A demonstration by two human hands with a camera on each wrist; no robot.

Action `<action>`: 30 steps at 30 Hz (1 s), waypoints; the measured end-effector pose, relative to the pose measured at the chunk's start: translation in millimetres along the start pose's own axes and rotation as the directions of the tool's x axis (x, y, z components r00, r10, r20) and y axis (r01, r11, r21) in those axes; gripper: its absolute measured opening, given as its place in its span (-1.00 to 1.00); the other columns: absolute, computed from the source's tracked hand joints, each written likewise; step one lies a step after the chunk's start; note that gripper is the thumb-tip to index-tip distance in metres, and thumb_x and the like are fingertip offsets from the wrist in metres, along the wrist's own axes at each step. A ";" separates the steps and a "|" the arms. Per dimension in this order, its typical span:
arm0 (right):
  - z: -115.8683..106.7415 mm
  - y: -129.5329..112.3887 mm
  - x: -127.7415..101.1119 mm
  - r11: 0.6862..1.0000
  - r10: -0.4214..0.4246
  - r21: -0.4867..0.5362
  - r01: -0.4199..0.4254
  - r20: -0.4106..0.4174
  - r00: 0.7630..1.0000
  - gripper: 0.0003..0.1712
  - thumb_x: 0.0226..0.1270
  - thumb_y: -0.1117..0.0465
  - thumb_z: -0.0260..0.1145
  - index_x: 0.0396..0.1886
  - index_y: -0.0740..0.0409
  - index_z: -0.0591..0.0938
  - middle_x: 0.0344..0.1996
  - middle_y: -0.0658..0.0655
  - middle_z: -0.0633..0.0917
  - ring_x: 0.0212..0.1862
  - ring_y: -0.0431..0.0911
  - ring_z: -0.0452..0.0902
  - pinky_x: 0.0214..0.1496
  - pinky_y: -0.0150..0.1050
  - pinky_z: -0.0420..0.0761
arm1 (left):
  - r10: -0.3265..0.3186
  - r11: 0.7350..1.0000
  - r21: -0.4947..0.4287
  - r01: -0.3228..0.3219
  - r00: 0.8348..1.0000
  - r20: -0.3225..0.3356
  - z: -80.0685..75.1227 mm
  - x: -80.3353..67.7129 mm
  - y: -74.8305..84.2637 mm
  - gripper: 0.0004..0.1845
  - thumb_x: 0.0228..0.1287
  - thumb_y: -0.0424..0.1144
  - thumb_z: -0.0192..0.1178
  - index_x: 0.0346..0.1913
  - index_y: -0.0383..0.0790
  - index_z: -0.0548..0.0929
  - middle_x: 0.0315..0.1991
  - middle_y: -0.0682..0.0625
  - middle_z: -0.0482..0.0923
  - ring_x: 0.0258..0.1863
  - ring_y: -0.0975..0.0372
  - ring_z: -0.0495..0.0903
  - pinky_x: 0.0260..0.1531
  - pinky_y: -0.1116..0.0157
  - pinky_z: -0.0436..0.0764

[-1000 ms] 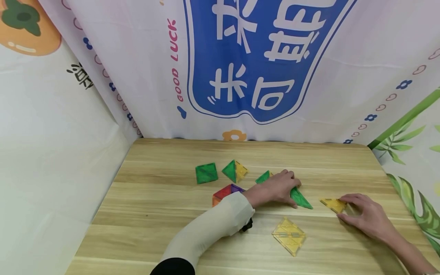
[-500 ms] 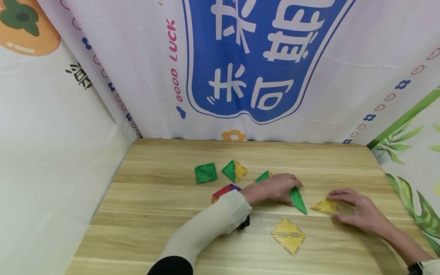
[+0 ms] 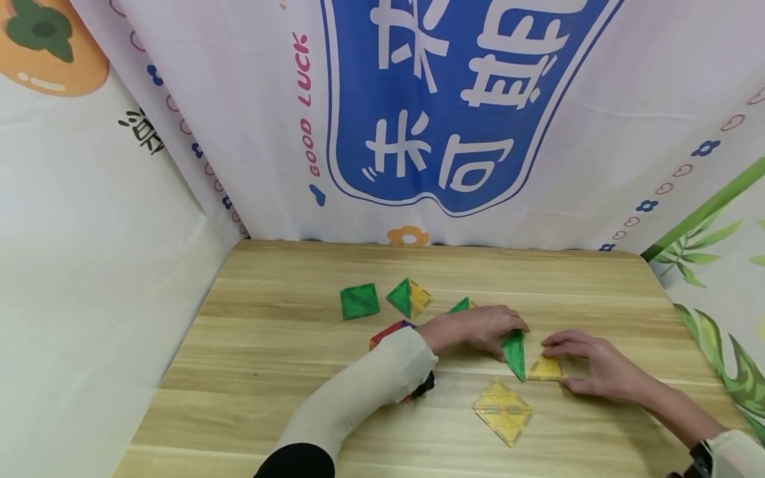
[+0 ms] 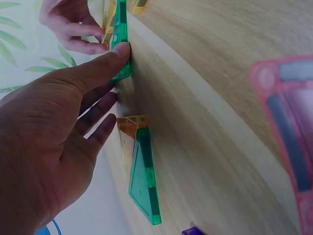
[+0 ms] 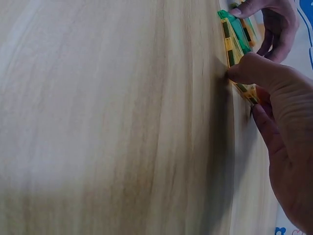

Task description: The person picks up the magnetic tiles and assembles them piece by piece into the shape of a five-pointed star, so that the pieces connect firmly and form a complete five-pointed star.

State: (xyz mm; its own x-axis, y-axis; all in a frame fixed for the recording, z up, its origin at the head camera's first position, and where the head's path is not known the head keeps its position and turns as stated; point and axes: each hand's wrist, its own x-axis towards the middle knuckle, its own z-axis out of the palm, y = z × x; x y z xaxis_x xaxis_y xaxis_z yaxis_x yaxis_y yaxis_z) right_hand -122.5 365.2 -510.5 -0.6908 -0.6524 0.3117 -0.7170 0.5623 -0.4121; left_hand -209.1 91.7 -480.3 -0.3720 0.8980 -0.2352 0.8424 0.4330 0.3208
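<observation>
My left hand (image 3: pixel 475 328) pinches a green triangle magnetic tile (image 3: pixel 514 355) between thumb and fingers, on the right half of the wooden table. Just right of it, my right hand (image 3: pixel 600 368) holds a yellow triangle magnetic tile (image 3: pixel 545 369) by its edges. A narrow gap separates the two tiles in the head view. In the right wrist view the yellow tile (image 5: pixel 231 49) stands close alongside the green tile (image 5: pixel 237 33). The left wrist view shows my left thumb on the green tile's (image 4: pixel 120 29) edge.
Behind my left hand lies a green-and-yellow tile pair (image 3: pixel 459 306). Another such pair (image 3: pixel 399 297) and a green square tile (image 3: pixel 360 302) are further left. Red and purple tiles (image 3: pixel 387 332) are partly hidden under my left sleeve. A yellow diamond of tiles (image 3: pixel 502 413) lies in front.
My right hand has moved left with the yellow tile, turning it and bringing it close to the green one. My left hand has turned the green tile more upright in the head view.
</observation>
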 end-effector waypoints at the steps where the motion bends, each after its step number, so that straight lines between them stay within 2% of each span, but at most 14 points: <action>1: 0.4 -0.4 1.3 1.000 -0.006 0.001 0.006 0.007 1.000 -0.31 -0.23 0.37 0.73 0.06 0.03 0.82 0.12 0.00 0.73 0.17 -0.14 0.62 0.31 -0.70 0.29 | 0.001 1.000 -0.004 -0.001 1.000 0.005 -0.6 0.0 -0.1 -0.17 0.32 -0.01 0.51 0.57 -0.13 0.40 0.49 0.07 0.44 0.47 0.32 0.37 0.45 0.52 0.23; 6: 2.6 -0.9 6.5 0.999 -0.044 -0.001 0.044 0.019 0.999 -0.32 -0.17 0.38 0.71 0.10 0.06 0.81 0.19 0.10 0.72 0.21 -0.07 0.62 0.35 -0.69 0.26 | 0.007 0.999 -0.032 -0.007 1.000 0.011 -2.2 -1.5 -2.3 -0.15 0.32 -0.05 0.52 0.58 -0.15 0.38 0.51 0.05 0.42 0.49 0.30 0.35 0.46 0.52 0.22; 12: 7.0 0.5 10.3 0.996 -0.086 -0.025 0.086 -0.007 0.996 -0.34 -0.14 0.36 0.72 0.10 0.05 0.82 0.21 0.15 0.67 0.18 -0.01 0.62 0.35 -0.66 0.29 | 0.016 0.997 -0.072 -0.017 1.000 -0.011 -3.7 -4.4 -3.3 -0.15 0.29 -0.08 0.54 0.57 -0.16 0.39 0.49 0.04 0.45 0.47 0.30 0.38 0.44 0.52 0.25; 19: 11.0 -4.2 16.6 0.996 -0.087 0.004 0.087 0.008 0.996 -0.37 -0.07 0.37 0.71 0.12 0.08 0.81 0.23 0.16 0.68 0.21 0.01 0.62 0.36 -0.65 0.30 | 0.012 0.996 -0.084 -0.014 1.000 -0.021 -2.1 -4.9 -0.7 -0.15 0.29 -0.06 0.54 0.56 -0.15 0.39 0.47 0.06 0.47 0.46 0.32 0.39 0.43 0.53 0.26; 24: 12.3 -10.6 18.5 0.997 -0.080 0.005 0.080 0.001 0.997 -0.39 -0.10 0.38 0.71 0.07 0.11 0.83 0.21 0.18 0.69 0.19 0.07 0.64 0.34 -0.64 0.35 | 0.019 0.996 -0.086 -0.021 0.999 -0.025 0.1 -5.0 0.3 -0.14 0.29 -0.06 0.54 0.57 -0.14 0.38 0.47 0.07 0.46 0.46 0.33 0.39 0.44 0.53 0.24; 27: 12.7 -11.7 18.2 0.997 -0.077 0.004 0.077 -0.006 0.997 -0.41 -0.11 0.37 0.72 0.04 0.09 0.83 0.20 0.17 0.70 0.16 0.07 0.66 0.32 -0.65 0.36 | 0.008 0.997 -0.083 -0.010 1.000 -0.030 -1.1 -9.5 1.8 -0.11 0.29 -0.06 0.54 0.59 -0.14 0.35 0.50 0.07 0.44 0.50 0.32 0.35 0.48 0.51 0.20; 30: 11.2 -12.9 17.6 0.997 -0.073 0.014 0.073 -0.023 0.997 -0.44 -0.13 0.36 0.73 -0.01 0.06 0.84 0.17 0.16 0.72 0.13 0.05 0.68 0.30 -0.66 0.37 | -0.017 0.996 -0.085 0.011 0.998 -0.065 -4.0 -18.3 1.8 -0.09 0.28 -0.12 0.55 0.61 -0.14 0.33 0.53 0.05 0.40 0.55 0.27 0.29 0.52 0.49 0.14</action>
State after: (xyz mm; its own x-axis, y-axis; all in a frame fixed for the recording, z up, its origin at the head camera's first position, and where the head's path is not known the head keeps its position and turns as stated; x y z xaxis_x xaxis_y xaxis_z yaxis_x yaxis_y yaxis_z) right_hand -124.4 340.8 -509.2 -0.6389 -0.6796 0.3605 -0.7641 0.5062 -0.3999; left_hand -202.3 76.4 -471.8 -0.4104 0.8939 -0.1804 0.8019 0.4479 0.3954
